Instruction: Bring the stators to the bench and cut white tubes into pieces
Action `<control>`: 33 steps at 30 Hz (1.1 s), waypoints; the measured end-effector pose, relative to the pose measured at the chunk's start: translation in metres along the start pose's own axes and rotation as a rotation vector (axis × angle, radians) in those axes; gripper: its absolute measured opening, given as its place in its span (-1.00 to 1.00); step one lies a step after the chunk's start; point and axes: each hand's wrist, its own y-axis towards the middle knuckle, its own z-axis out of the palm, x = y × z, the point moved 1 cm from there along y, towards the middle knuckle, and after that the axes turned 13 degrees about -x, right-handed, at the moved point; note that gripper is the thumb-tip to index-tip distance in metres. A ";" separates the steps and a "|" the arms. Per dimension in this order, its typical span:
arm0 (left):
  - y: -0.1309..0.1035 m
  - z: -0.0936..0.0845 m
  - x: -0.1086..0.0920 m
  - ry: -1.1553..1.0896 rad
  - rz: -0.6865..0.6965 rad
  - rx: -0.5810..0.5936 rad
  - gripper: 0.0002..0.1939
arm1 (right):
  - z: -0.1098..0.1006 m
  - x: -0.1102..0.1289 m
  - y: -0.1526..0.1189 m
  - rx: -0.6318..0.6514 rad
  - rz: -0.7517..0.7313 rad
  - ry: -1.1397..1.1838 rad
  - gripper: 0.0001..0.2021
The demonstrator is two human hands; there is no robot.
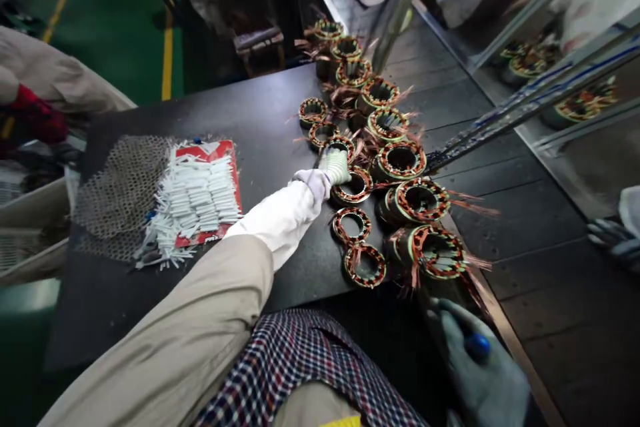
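Observation:
My left hand [334, 165], in a pale ribbed glove with a white sleeve cover, reaches into the row of small motor stators. Its fingers close on the rim of one small stator [353, 185]; the fingertips are partly hidden. At the lower right, my right hand [483, 363], in a grey-white glove, is wrapped around a tool with a blue handle end [477, 347]; the rest of the tool is hidden. The nearest thing to it is a large stator [439, 251] with orange-red windings and loose copper wire ends. More stators stand upright in a line behind it.
On the dark table [270, 113], white tubes [205, 193] are heaped over a red sheet [233, 167] beside grey mesh [120, 193]. A metal post [400, 13] and a slanted bar [500, 120] rise at right. Other people's gloved hands show at both edges.

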 end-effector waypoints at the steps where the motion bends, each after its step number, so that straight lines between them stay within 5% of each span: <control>1: -0.012 -0.012 0.003 0.005 0.065 -0.005 -0.25 | 0.007 0.013 -0.001 0.006 -0.022 0.021 -0.56; 4: -0.079 -0.064 0.041 0.022 0.257 -0.032 -0.40 | 0.031 0.057 -0.006 0.020 -0.158 0.086 -0.57; 6: -0.151 -0.104 0.100 0.034 0.206 -0.020 -0.54 | 0.049 0.089 -0.017 0.026 -0.239 0.141 -0.58; 9: -0.293 -0.160 0.224 0.088 -0.147 0.002 -0.62 | 0.082 0.139 -0.061 0.153 -0.289 0.278 -0.56; 12: -0.457 -0.206 0.331 0.094 -0.579 0.023 -0.70 | 0.131 0.191 -0.133 0.378 -0.329 0.358 -0.52; 15: -0.587 -0.249 0.400 0.046 -0.869 -0.086 -0.75 | 0.193 0.252 -0.210 0.571 -0.530 0.343 -0.48; 18: -0.661 -0.295 0.449 -0.018 -1.006 -0.292 -0.74 | 0.244 0.319 -0.281 0.680 -0.836 0.303 -0.47; 21: -0.690 -0.336 0.497 -0.085 -1.016 -0.473 -0.67 | 0.272 0.378 -0.332 0.711 -1.040 0.271 -0.52; 25: -0.683 -0.383 0.581 -0.099 -0.970 -0.608 -0.53 | 0.316 0.433 -0.371 0.691 -1.113 0.206 -0.56; 29: -0.653 -0.430 0.678 -0.038 -0.997 -0.515 -0.49 | 0.387 0.489 -0.404 0.627 -1.156 0.169 -0.56; 33: -0.618 -0.480 0.779 -0.030 -1.019 -0.451 -0.50 | 0.459 0.575 -0.453 0.712 -1.247 0.088 -0.60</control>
